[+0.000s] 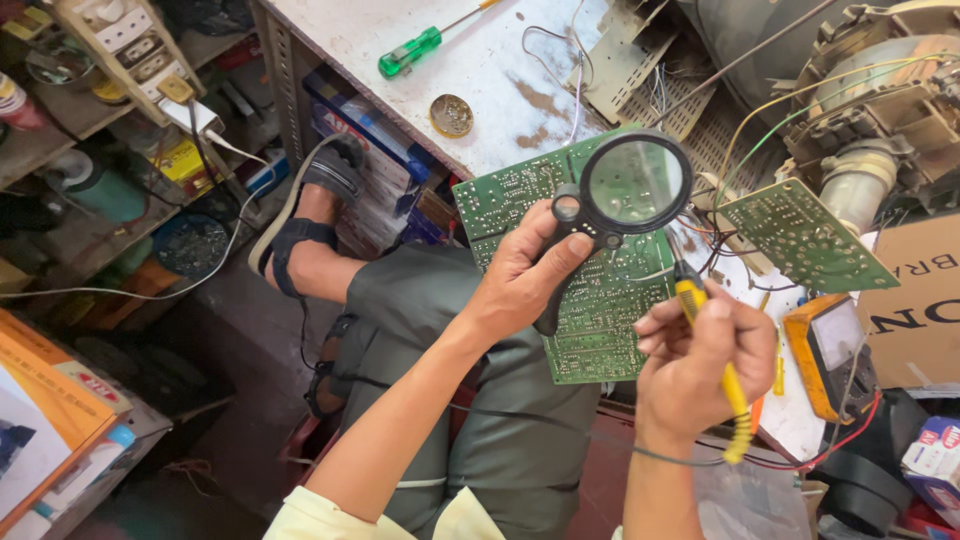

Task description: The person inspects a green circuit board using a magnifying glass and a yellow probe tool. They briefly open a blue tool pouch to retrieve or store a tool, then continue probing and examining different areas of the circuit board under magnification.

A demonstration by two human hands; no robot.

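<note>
Left hand (525, 275) gripped a black-handled round magnifying glass (630, 190) over a large green printed circuit board (600, 310) | right hand (695, 365) clenched a yellow-handled probe (715, 365), tip near the board | board leaned off the white table (480, 70) edge above the person's lap.

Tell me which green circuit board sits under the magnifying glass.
The large circuit board on the lap, behind the magnifying glass; the smaller board hangs off to the right.

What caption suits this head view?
Left hand holds black magnifying glass over green circuit board; right hand grips yellow-handled soldering iron.
</note>
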